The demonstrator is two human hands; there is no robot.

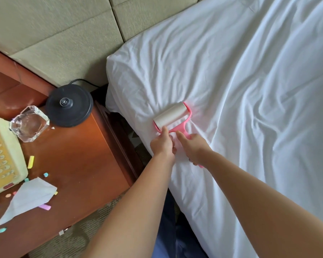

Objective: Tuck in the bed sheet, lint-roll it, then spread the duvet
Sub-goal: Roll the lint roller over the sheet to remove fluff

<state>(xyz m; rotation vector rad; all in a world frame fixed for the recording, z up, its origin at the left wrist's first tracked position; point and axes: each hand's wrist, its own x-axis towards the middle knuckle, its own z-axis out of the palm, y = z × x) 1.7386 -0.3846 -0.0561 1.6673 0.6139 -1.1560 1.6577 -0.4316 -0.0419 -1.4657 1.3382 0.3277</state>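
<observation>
Your right hand [193, 148] grips the pink lint roller [172, 117] handle; your left hand [162, 144] pinches its roll end. It lies on the bed sheet [241, 90] near the corner. Keep the drum flat and roll in straight, overlapping passes.

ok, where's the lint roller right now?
Head view, centre: the lint roller lies on the sheet near the bed's left edge, right hand gripping its pink handle, left hand touching the roll's near end.

Both forearms bare, no sleeves; dark blue trousers [168, 229] below.
</observation>
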